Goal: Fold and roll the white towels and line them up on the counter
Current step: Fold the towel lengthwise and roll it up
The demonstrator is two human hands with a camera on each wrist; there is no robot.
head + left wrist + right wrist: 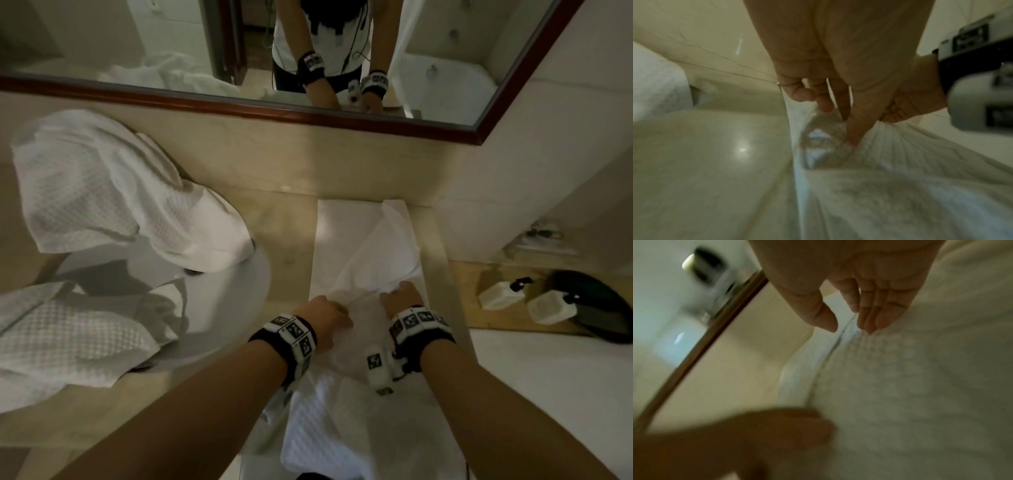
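On the right part of the surface [291,233], a white towel [363,246] lies spread out, its near end hanging over the front edge. From the head view, both hands rest on its middle, close together. The left wrist view shows more: the left hand [830,91] pinches a bunched fold of the towel between thumb and fingers. The right wrist view, quite blurred, shows the right hand [865,301] with straight fingers, tips touching the cloth, thumb apart, gripping nothing. To the left, two more towels [102,192] drape over the sink [236,298]. A mirror [342,51] runs along the far wall. Far right, two white bottles [503,294] stand on a wooden shelf [469,308].
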